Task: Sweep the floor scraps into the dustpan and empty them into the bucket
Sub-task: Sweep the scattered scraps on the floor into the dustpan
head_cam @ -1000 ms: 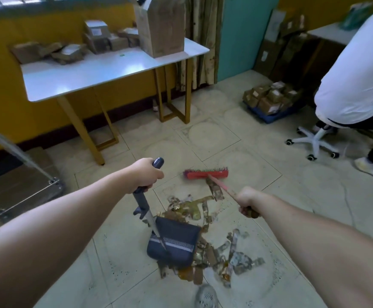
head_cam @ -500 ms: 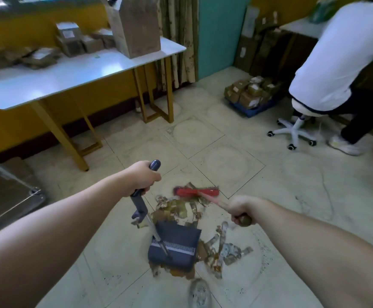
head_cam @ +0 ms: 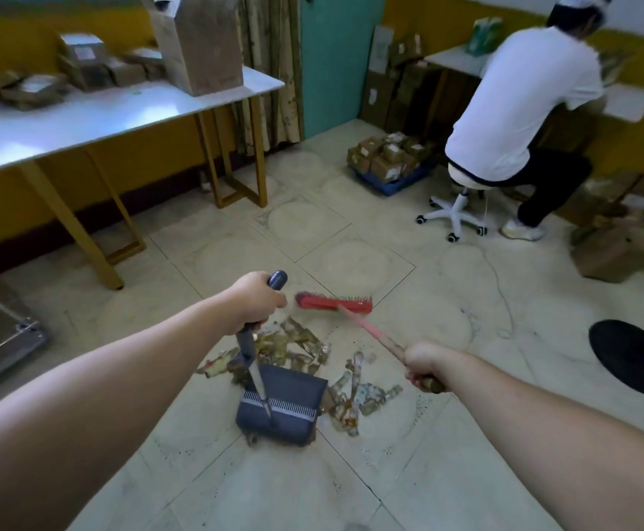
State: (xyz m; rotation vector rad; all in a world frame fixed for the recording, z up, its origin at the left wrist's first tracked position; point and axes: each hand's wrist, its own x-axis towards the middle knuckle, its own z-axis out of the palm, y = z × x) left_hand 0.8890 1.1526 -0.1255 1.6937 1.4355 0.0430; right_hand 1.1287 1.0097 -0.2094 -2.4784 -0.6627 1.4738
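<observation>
Scraps (head_cam: 312, 354) of brownish paper lie scattered on the tiled floor (head_cam: 351, 473), heaped around and just beyond the dark dustpan (head_cam: 282, 406), which rests among them. Gripping the dustpan's upright handle near its top, the left hand (head_cam: 257, 300) is clenched. The right hand (head_cam: 424, 364) is closed around the stick of the red broom (head_cam: 335, 302), whose head is at the far edge of the pile.

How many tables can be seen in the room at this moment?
2. A long white-topped table with yellow metal legs stands along the left wall. A smaller white table stands at the back right, beside the seated person in a white shirt. Others may lie outside the view.
</observation>
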